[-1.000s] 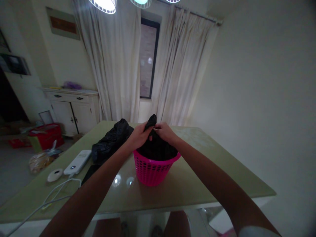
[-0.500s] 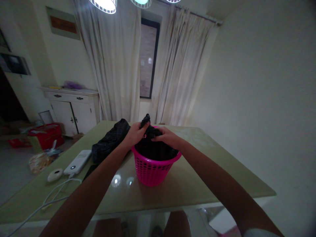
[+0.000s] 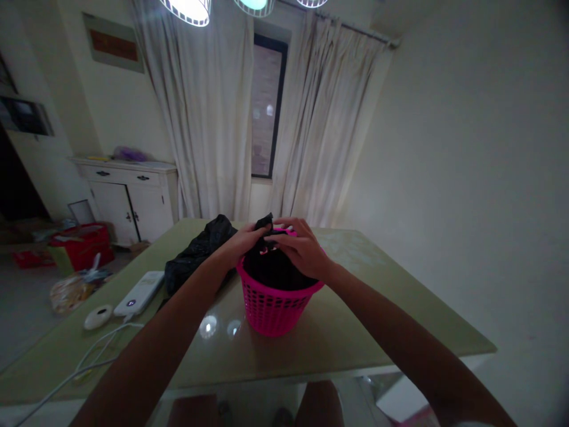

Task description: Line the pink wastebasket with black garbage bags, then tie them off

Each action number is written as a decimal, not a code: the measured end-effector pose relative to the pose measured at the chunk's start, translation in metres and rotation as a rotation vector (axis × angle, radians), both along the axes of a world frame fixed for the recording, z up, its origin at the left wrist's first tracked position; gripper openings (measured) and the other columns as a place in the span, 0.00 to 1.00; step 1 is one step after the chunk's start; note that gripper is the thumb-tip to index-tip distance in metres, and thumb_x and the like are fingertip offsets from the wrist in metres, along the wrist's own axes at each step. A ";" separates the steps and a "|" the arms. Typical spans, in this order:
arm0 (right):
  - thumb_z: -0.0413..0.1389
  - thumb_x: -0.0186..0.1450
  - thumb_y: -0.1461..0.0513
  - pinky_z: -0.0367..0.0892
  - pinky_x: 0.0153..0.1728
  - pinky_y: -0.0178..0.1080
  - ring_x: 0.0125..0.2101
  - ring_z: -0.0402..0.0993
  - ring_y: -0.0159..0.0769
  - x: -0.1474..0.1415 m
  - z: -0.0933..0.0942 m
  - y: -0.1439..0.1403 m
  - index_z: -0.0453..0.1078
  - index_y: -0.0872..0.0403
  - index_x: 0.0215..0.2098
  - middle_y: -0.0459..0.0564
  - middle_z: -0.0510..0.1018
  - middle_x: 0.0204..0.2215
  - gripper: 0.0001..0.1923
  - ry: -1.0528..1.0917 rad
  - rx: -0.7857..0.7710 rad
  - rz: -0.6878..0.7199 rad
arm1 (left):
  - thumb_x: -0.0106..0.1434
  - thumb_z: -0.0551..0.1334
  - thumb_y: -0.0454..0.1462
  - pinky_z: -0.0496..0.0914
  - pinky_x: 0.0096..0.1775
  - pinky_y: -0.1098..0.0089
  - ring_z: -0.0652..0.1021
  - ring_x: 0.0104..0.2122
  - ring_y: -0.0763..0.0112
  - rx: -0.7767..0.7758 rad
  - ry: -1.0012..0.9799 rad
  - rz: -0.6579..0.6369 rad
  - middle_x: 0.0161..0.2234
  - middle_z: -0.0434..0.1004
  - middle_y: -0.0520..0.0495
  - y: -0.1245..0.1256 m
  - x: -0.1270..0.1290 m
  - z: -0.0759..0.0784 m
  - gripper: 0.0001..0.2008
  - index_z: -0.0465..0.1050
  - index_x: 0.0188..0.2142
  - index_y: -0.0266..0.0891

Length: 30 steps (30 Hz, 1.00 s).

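Observation:
A pink perforated plastic basket (image 3: pixel 275 308) stands upright near the front of the table, with a black plastic bag (image 3: pixel 278 270) inside it. Above the basket's left rim, my left hand (image 3: pixel 246 242) grips a gathered end of this bag, which pokes up past the thumb. My right hand (image 3: pixel 304 249) is over the right side of the opening, its fingertips closed on a strip of the same bag close to my left fingers. Part of the far rim is hidden behind my hands. Another crumpled black bag (image 3: pixel 195 252) lies left of the basket.
On the left of the green-topped table (image 3: pixel 377 308) lie a white power bank (image 3: pixel 140 292), a small round white device (image 3: pixel 98 317) and a white cable (image 3: pixel 95 353). A white cabinet (image 3: pixel 133 201) and red bags (image 3: pixel 86 246) are farther back left.
My right hand has shifted its hold and now reaches over the bag with straighter fingers. My left hand has dipped slightly, still gripping the bag. The basket stays in place.

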State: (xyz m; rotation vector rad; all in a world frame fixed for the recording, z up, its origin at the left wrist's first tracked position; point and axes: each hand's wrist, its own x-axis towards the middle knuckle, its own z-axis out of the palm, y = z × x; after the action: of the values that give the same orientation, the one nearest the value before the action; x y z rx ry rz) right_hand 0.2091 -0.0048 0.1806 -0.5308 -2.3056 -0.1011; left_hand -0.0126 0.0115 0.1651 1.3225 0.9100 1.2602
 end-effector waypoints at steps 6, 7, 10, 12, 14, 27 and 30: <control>0.59 0.78 0.53 0.69 0.65 0.53 0.59 0.75 0.47 0.067 -0.001 -0.009 0.86 0.47 0.45 0.57 0.78 0.55 0.14 -0.109 -0.372 0.149 | 0.54 0.71 0.62 0.72 0.37 0.64 0.79 0.33 0.58 0.168 0.362 0.352 0.27 0.81 0.47 0.018 -0.072 -0.023 0.26 0.79 0.29 0.41; 0.59 0.78 0.51 0.71 0.64 0.53 0.57 0.76 0.46 0.075 -0.001 -0.010 0.86 0.48 0.44 0.57 0.79 0.53 0.15 -0.092 -0.434 0.149 | 0.57 0.69 0.62 0.73 0.39 0.62 0.80 0.35 0.55 0.181 0.416 0.358 0.28 0.82 0.46 0.019 -0.077 -0.028 0.25 0.80 0.30 0.42; 0.57 0.78 0.47 0.71 0.64 0.52 0.56 0.78 0.46 0.078 0.004 -0.012 0.85 0.49 0.44 0.56 0.80 0.52 0.19 0.053 -0.590 0.150 | 0.61 0.67 0.56 0.74 0.53 0.53 0.81 0.48 0.45 0.309 0.526 0.479 0.43 0.86 0.38 0.009 -0.067 -0.036 0.25 0.82 0.45 0.39; 0.53 0.79 0.46 0.70 0.65 0.53 0.58 0.78 0.47 0.067 0.009 -0.010 0.84 0.49 0.50 0.56 0.82 0.54 0.22 0.156 -0.679 0.158 | 0.62 0.68 0.52 0.66 0.64 0.45 0.76 0.61 0.39 0.491 0.581 0.696 0.58 0.81 0.30 -0.011 -0.046 -0.037 0.34 0.76 0.61 0.34; 0.52 0.79 0.44 0.68 0.66 0.54 0.61 0.77 0.49 0.049 0.011 -0.002 0.81 0.49 0.59 0.56 0.82 0.59 0.25 0.175 -0.709 0.105 | 0.67 0.67 0.48 0.60 0.68 0.42 0.70 0.68 0.38 0.692 0.641 0.858 0.66 0.73 0.26 -0.038 -0.022 -0.038 0.35 0.69 0.68 0.33; 0.66 0.68 0.47 0.72 0.46 0.45 0.39 0.79 0.43 0.024 0.046 0.042 0.82 0.51 0.39 0.49 0.86 0.35 0.16 0.494 -0.629 -0.007 | 0.76 0.62 0.44 0.61 0.36 0.59 0.78 0.27 0.60 0.896 1.072 0.277 0.24 0.80 0.43 -0.096 0.039 -0.063 0.19 0.76 0.26 0.44; 0.68 0.65 0.52 0.76 0.45 0.44 0.34 0.78 0.39 0.066 0.076 0.049 0.79 0.49 0.36 0.45 0.84 0.31 0.11 1.090 -0.497 -0.074 | 0.76 0.62 0.42 0.66 0.39 0.59 0.79 0.30 0.59 0.940 0.984 0.275 0.27 0.82 0.44 -0.099 0.040 -0.065 0.16 0.78 0.30 0.45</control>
State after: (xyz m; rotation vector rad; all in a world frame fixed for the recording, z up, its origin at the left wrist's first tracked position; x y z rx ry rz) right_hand 0.2752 0.0445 0.2562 -0.6866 -1.2204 0.5995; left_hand 0.0269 -0.0878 0.0997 2.7803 1.2264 1.2725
